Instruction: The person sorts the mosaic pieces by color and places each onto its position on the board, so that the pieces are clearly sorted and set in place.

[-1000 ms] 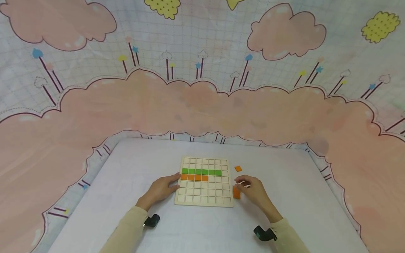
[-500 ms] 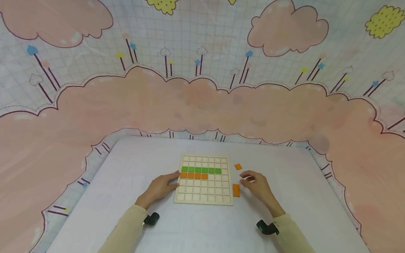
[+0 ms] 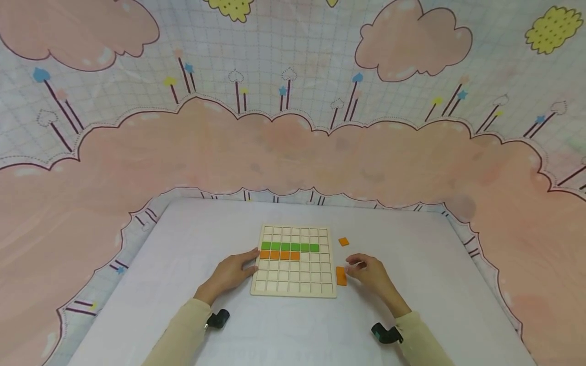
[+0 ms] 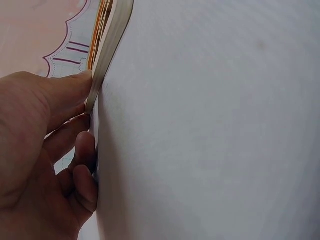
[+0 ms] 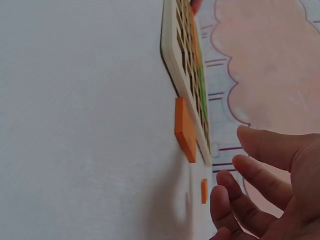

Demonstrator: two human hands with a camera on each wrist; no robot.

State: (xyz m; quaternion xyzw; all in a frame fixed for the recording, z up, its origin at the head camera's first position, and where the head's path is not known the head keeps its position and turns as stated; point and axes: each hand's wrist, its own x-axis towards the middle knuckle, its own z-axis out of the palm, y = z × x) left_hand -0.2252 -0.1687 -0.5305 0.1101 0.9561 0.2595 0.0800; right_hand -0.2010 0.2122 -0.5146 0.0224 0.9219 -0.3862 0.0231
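Note:
A wooden grid board (image 3: 293,295) lies on the table. One of its rows carries several green tiles (image 3: 290,247), and the row just nearer carries several orange tiles (image 3: 280,255). My left hand (image 3: 227,274) touches the board's left edge with thumb and forefinger spread apart. Close to the right edge lies an orange rectangular piece (image 3: 341,276), with a smaller orange square tile (image 3: 344,241) beyond it. My right hand (image 3: 370,272) hovers just right of the rectangular piece. In the right wrist view its fingers (image 5: 252,177) are loosely bent and hold nothing.
The board and pieces rest on a white table (image 3: 151,284). Behind it hangs a cloth (image 3: 293,157) printed with clouds, which also runs along the table's sides. A dark wrist camera (image 3: 386,333) sits at the right sleeve, another camera (image 3: 218,318) at the left.
My right hand has drawn off to the right from over the orange rectangular piece, then come slightly back nearer it. The left hand stays at the board's edge. The pieces lie as before.

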